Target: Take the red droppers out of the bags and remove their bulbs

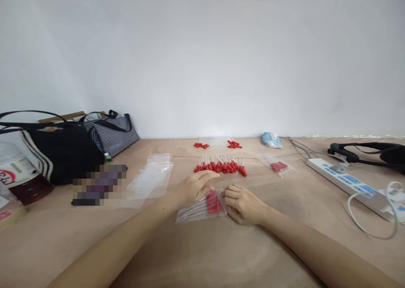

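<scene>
A clear zip bag (190, 213) lies on the table in front of me, with several thin clear droppers inside, their red bulbs (213, 202) toward the right. The fingers of my left hand (193, 188) reach out over the bag's far edge, and its thumb is close to the red bulbs. My right hand (243, 203) has its fingers curled at the bag's right end, pinching the plastic there. Just beyond my hands lies a row of loose droppers with red bulbs (221, 167); more red bulbs (234, 144) lie behind it.
Flat clear bags (152, 176) are stacked at left, near a blurred-out object (99, 185), bottle (28, 182) and bags (69, 148). At right are another filled zip bag (278, 166), blue mask (271, 139), corded power strip (351, 182) and black headset (363, 153). A wall stands behind.
</scene>
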Action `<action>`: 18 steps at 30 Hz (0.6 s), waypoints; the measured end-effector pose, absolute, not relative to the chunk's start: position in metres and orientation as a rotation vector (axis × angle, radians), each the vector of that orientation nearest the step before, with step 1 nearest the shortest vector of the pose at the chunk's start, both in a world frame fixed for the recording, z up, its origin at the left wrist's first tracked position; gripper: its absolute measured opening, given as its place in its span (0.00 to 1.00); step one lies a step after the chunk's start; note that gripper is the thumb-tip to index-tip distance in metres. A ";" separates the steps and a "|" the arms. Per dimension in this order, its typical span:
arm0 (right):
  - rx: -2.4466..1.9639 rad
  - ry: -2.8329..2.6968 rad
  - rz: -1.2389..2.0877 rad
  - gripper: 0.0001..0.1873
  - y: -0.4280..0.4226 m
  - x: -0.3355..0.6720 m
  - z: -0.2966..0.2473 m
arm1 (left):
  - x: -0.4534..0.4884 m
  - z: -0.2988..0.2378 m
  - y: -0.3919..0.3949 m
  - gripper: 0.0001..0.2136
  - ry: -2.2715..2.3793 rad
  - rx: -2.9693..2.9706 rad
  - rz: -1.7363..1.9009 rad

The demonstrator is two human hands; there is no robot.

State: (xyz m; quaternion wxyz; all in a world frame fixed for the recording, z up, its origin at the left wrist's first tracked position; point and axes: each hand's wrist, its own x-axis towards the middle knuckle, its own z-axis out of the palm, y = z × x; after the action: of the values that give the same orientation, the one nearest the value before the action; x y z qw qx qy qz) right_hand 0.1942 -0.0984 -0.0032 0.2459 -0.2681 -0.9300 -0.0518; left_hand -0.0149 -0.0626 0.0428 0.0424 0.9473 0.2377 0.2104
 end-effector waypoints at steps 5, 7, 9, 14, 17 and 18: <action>-0.848 -2.307 0.511 0.08 -0.096 0.198 -0.001 | -0.039 0.029 -0.093 0.25 0.922 2.661 0.446; -0.959 -2.167 0.705 0.11 -0.094 0.196 -0.002 | -0.045 0.023 -0.100 0.25 0.928 2.606 0.440; -1.056 -2.068 0.780 0.14 -0.094 0.192 -0.002 | -0.047 0.019 -0.103 0.24 0.933 2.553 0.453; -1.141 -2.015 0.715 0.10 -0.094 0.184 -0.004 | -0.041 0.017 -0.099 0.24 0.957 2.469 0.496; -1.165 -1.958 0.722 0.11 -0.093 0.183 -0.008 | -0.039 0.018 -0.096 0.23 0.931 2.446 0.509; -1.164 -1.937 0.742 0.13 -0.093 0.183 -0.009 | -0.038 0.019 -0.095 0.24 0.925 2.442 0.516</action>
State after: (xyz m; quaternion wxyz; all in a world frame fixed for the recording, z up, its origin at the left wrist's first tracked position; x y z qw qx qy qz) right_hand 0.1829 -0.0928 -0.0092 0.3724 -0.4541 -0.7558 0.2895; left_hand -0.0382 -0.0953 0.0187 0.2378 0.8912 0.3375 0.1881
